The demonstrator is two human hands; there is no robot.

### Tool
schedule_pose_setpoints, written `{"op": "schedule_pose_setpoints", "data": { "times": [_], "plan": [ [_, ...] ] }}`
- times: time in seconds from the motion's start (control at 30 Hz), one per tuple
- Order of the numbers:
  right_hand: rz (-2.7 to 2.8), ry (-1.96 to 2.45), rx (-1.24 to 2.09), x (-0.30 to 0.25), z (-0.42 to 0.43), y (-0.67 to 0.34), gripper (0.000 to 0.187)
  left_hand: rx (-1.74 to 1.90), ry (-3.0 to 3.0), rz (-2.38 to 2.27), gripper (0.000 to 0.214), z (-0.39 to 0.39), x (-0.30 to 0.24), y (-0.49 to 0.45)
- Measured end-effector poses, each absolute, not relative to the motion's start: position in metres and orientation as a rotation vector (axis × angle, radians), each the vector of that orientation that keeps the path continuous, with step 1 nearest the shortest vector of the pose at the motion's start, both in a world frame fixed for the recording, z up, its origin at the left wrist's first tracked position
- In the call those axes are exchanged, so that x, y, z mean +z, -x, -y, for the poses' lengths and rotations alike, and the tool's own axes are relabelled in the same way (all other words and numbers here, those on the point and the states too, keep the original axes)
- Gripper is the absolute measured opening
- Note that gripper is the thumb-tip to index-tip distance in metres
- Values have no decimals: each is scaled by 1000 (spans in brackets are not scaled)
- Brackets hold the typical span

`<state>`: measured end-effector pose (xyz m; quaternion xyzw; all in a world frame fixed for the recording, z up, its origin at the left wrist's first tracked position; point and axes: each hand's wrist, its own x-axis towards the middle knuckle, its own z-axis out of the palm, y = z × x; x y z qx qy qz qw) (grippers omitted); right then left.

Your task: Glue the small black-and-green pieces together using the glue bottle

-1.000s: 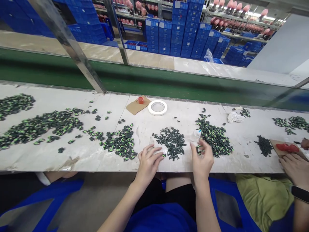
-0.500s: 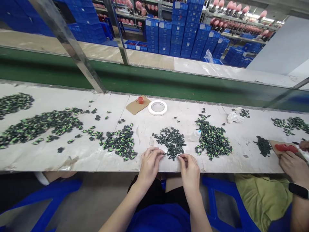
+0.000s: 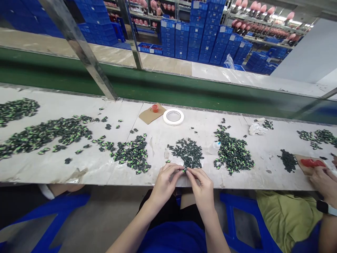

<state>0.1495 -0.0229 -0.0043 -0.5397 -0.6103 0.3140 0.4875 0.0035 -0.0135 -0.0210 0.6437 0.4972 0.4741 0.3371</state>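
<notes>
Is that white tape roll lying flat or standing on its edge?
Flat: the tape roll shows its ring facing up on the table.

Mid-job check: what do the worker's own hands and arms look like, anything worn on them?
The left hand and right hand are ungloved. Both forearms are bare, with no sleeve or watch showing; no rings can be made out. A blue garment shows between them.

tiny dark part (image 3: 185, 170) with bit of green showing; pinched between fingertips of left hand (image 3: 166, 178) and right hand (image 3: 202, 182), mostly hidden, can't tell tilt; toward near edge of desk (image 3: 126, 179), right beside loose pile of stubby black pieces (image 3: 188, 153)
</notes>
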Motion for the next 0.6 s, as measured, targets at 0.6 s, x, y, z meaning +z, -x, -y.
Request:
{"op": "schedule_pose_setpoints", "data": {
  "times": [0.6],
  "plan": [
    [1772, 1260, 830, 19, 21, -175, 16, 1171, -1682, -1164, 11, 14, 0, -8]
  ]
}}
